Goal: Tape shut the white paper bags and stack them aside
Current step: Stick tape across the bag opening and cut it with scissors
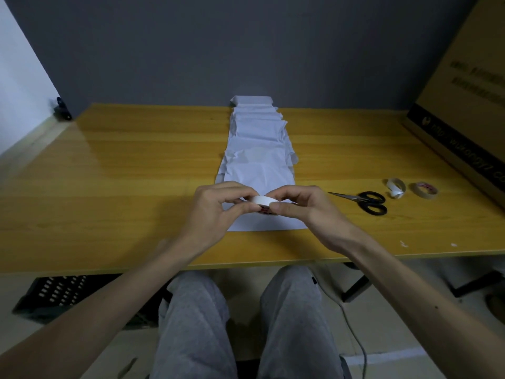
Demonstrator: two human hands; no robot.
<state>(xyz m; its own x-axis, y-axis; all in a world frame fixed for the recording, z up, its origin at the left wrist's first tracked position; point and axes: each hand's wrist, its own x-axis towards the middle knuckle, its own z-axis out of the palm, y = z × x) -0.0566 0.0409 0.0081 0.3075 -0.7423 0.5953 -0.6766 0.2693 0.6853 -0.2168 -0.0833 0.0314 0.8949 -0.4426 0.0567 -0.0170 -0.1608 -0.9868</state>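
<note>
Several white paper bags (257, 149) lie overlapped in a row down the middle of the wooden table (123, 165), running from the back edge toward me. Just above the nearest bag, both hands hold a small roll of white tape (263, 201). My left hand (218, 212) pinches the roll's left side with curled fingers. My right hand (303, 207) pinches its right side, thumb and fingertips on the rim. The hands hide part of the nearest bag.
Black-handled scissors (364, 201) lie on the table to the right of my hands. Beyond them sit a loose curl of white tape (395, 187) and a clear tape roll (425, 190). A large cardboard box (464, 110) fills the right back corner.
</note>
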